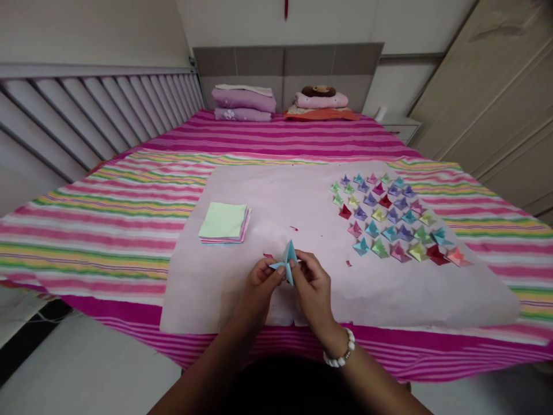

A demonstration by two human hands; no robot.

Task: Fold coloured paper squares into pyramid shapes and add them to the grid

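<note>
A light blue folded paper [290, 253] is pinched between both hands above a pale sheet, with one point standing up and another reaching left. My left hand [262, 281] is closed on its left part, thumb on top. On the right side, my right hand [314, 282] grips the same paper between thumb and fingers. Left of the hands lies a stack of square coloured papers [224, 221], pale green uppermost. Several rows of small folded paper shapes [392, 233] in many colours stand on the sheet at the right.
The pale sheet [276, 190] covers part of a bed with a striped bedspread [108, 230]. Small red scraps [348, 263] lie on the sheet. Folded bedding [244, 104] rests by the headboard [242, 60]. A railing [103, 109] runs along the left and a wardrobe [488, 98] stands right.
</note>
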